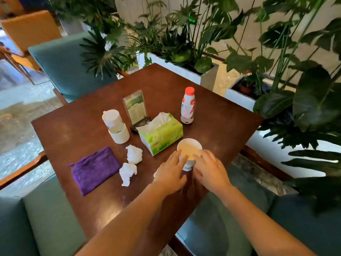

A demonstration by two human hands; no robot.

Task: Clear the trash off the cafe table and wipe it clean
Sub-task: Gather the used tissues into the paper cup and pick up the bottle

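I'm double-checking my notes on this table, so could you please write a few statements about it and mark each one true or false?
1. Both hands, left hand and right hand, are at the paper cup. True.
2. The purple cloth lies unfolded over the tissue box. False: it lies folded on the table, apart from the box.
3. The bottle has a red cap and stands upright. True.
4. Only one crumpled tissue is on the table. False: at least two, one and another.

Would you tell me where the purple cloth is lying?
The purple cloth lies flat at the table's near-left edge, left of two crumpled tissues.
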